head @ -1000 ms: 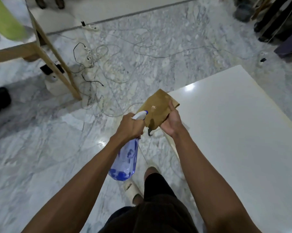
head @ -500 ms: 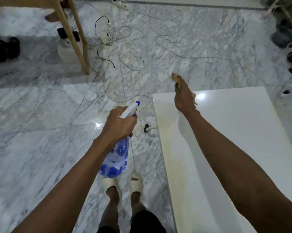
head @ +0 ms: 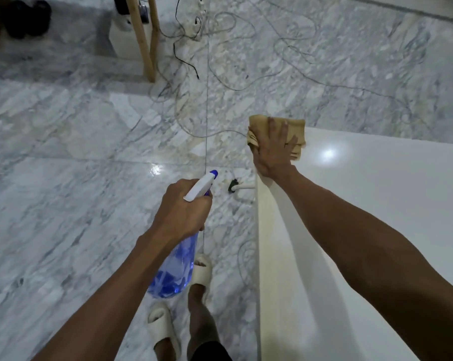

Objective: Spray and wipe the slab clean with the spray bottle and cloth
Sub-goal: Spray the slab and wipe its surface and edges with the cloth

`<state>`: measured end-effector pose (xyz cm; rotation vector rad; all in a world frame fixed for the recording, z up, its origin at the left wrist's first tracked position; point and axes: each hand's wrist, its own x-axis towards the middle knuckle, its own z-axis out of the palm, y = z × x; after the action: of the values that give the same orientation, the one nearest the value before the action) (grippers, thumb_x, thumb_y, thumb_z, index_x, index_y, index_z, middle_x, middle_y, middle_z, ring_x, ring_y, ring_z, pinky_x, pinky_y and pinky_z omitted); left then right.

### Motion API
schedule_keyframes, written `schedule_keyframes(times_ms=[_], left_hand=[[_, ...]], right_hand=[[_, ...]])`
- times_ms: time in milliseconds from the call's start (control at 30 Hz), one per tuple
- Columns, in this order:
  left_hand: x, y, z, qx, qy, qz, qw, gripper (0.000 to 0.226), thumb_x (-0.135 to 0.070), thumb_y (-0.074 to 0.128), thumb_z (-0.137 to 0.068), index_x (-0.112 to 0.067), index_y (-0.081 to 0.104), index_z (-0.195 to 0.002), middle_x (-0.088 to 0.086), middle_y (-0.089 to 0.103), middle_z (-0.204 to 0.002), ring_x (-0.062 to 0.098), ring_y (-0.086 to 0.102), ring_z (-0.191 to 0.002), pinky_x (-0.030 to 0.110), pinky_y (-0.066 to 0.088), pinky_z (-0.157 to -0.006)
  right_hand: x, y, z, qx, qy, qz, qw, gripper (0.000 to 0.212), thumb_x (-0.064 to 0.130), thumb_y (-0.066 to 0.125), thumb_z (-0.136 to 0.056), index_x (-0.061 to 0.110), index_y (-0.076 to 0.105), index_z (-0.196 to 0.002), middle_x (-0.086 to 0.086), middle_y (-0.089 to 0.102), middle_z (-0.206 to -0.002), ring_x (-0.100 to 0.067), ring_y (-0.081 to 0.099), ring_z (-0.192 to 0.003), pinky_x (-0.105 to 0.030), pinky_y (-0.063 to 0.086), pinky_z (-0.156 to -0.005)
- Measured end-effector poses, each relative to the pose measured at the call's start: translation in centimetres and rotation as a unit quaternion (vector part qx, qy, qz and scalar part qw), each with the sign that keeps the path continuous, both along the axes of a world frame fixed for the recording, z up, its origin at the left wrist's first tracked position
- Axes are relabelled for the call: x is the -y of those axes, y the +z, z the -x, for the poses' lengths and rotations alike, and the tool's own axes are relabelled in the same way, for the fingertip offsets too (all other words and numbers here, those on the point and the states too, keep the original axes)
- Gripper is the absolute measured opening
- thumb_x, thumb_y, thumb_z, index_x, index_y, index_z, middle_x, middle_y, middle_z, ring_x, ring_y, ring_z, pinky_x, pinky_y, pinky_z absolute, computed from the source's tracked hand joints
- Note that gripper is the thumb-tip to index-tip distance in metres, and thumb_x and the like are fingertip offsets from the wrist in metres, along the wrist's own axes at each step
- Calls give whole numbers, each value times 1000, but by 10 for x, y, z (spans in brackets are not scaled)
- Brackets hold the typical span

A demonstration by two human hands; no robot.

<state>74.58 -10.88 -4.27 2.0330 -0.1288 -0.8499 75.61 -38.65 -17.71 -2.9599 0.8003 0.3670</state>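
Observation:
A white glossy slab (head: 371,209) fills the right side of the head view. A tan folded cloth (head: 297,127) lies on its far left corner, partly overhanging the edge. My right hand (head: 273,149) lies flat on the cloth, fingers spread, pressing it onto the slab. My left hand (head: 183,212) grips the neck of a clear blue spray bottle (head: 174,269) with a white trigger head and blue nozzle, held over the floor to the left of the slab, nozzle pointing away from me.
Grey marble floor (head: 76,191) surrounds the slab. Tangled cables (head: 220,63) and a wooden leg (head: 144,40) lie ahead. A small white fitting with a dark tip (head: 237,186) sticks out at the slab's left edge. My feet in pale slippers (head: 165,327) stand beside the slab.
My right hand has brought the cloth down from the air and flattened it onto the slab's far left corner. The view has tilted further down. The left hand keeps the bottle.

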Motion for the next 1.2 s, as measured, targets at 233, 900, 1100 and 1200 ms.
schedule_keyframes(times_ms=[233,900,1100,1200], left_hand=[[-16,-10,34,-10,-11,19,1000,12,1,55,-87,8,65,-85,31,69,-84,19,57,-42,24,45,-42],[-99,-34,97,-14,17,30,999,14,0,55,-85,12,62,-86,36,63,-77,30,56,-49,34,47,-48],[-103,-28,108,-6,15,45,999,13,-1,55,-86,10,62,-86,14,55,-61,24,56,-46,27,45,-43],[-110,-27,118,-1,8,48,999,12,0,55,-85,10,61,-84,11,52,-59,23,56,-44,25,44,-41]], right_hand=[[-4,11,0,-7,-12,-26,1000,62,45,35,-103,27,11,-158,-8,-1,-167,-42,-8,-151,-71,4,-115],[-48,5,80,-5,47,-6,999,67,46,30,-105,16,5,-160,-9,-1,-167,-37,-4,-153,-67,7,-117],[-68,4,124,8,59,-7,998,88,74,13,-86,24,18,-158,-6,1,-168,-35,0,-153,-65,9,-116],[-81,7,144,18,58,-23,998,89,78,12,-83,29,23,-156,-2,-2,-168,-32,-5,-153,-65,3,-118]])
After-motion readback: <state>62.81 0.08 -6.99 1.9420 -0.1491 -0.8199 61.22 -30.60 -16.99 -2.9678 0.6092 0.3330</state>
